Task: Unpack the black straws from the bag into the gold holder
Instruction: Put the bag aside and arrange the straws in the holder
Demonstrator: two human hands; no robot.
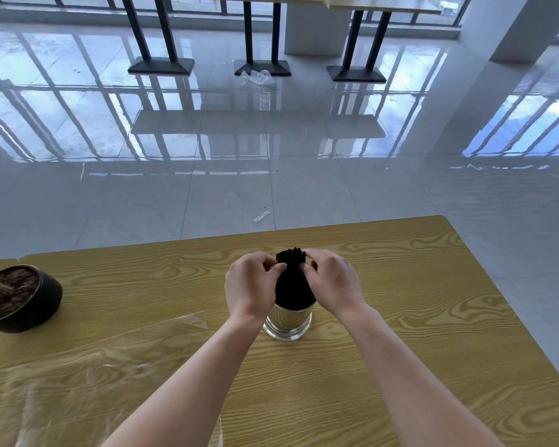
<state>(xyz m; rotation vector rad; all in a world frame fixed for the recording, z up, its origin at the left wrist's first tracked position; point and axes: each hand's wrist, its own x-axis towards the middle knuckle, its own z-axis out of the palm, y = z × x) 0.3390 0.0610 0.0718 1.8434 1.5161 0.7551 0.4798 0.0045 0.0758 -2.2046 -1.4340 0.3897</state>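
Note:
A thick bundle of black straws [292, 282] stands upright in the shiny gold holder [288, 322] on the wooden table [400, 285]. My left hand [250, 285] pinches the bundle from the left near its top. From the right, my right hand [331, 280] grips the same spot. The straw tips stick out above my fingers. A clear plastic bag [94, 366] lies flat and crumpled on the table at the lower left.
A dark round pot [23, 298] with brown filling sits at the table's left edge. Beyond the far table edge is glossy tiled floor with bits of clear plastic litter [261, 216], and black table legs [262, 33] further back.

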